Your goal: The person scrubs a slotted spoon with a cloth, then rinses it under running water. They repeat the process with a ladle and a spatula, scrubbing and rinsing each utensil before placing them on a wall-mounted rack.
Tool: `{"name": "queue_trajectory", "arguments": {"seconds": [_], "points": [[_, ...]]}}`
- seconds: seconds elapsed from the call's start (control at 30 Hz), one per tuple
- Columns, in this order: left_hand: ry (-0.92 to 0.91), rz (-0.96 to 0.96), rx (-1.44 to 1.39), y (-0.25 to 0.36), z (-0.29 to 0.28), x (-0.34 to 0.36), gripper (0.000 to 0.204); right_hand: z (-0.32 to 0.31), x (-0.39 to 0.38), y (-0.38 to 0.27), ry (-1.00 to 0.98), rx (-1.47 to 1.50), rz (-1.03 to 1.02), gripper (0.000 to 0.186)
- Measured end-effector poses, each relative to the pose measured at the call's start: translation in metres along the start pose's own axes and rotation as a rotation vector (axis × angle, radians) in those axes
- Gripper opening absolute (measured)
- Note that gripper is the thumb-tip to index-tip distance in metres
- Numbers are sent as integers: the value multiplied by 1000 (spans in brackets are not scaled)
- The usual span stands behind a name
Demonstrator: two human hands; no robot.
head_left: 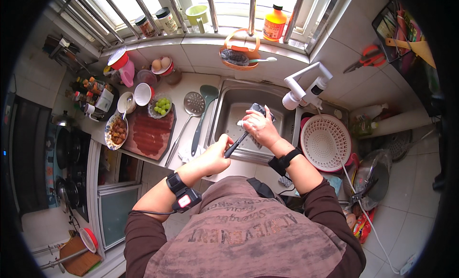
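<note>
Over the steel sink, I hold a long utensil with a dark speckled handle in both hands. My left hand is closed round the handle's lower end, near the sink's front edge. Further up, my right hand grips the utensil near its dark upper end. Something white, foam or a cloth, shows at the right fingers; I cannot tell which. My fingers hide much of that end, so the utensil's kind is unclear.
Left of the sink lie a slotted skimmer, a green-grey spatula and a board with reddish meat slices. Green grapes and a dish of food stand nearby. A white faucet and a colander are at right.
</note>
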State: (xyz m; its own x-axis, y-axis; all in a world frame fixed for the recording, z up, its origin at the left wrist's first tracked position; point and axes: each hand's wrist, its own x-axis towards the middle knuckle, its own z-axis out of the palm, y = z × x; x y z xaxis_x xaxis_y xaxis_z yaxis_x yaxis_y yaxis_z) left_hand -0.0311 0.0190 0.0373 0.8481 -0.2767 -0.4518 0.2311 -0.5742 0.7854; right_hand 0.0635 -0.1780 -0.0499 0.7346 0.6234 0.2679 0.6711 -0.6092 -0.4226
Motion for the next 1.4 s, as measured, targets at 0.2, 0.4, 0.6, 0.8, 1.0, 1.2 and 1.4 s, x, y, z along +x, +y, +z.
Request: {"name": "queue_trajectory", "arguments": {"seconds": [0.2, 0.4, 0.6, 0.8, 1.0, 1.2, 1.4], "points": [[6, 48, -31, -6, 4, -9, 41, 18, -2, 7, 266, 131, -11, 19], [6, -4, -54, -17, 7, -13, 42, 30, 0, 21, 241, 309, 46, 32], [-30, -12, -104, -34, -1, -28, 41, 28, -12, 62, 122, 326, 74, 31], [8, 38, -150, -29, -7, -27, 39, 16, -14, 44, 294, 268, 116, 32], [41, 66, -99, -17, -8, -19, 39, 26, -10, 27, 255, 188, 63, 29], [-46, 20, -214, -28, -4, -28, 43, 20, -3, 39, 360, 230, 290, 25], [-1, 21, -131, -35, 1, -18, 42, 33, 0, 22, 256, 69, 18, 26]]}}
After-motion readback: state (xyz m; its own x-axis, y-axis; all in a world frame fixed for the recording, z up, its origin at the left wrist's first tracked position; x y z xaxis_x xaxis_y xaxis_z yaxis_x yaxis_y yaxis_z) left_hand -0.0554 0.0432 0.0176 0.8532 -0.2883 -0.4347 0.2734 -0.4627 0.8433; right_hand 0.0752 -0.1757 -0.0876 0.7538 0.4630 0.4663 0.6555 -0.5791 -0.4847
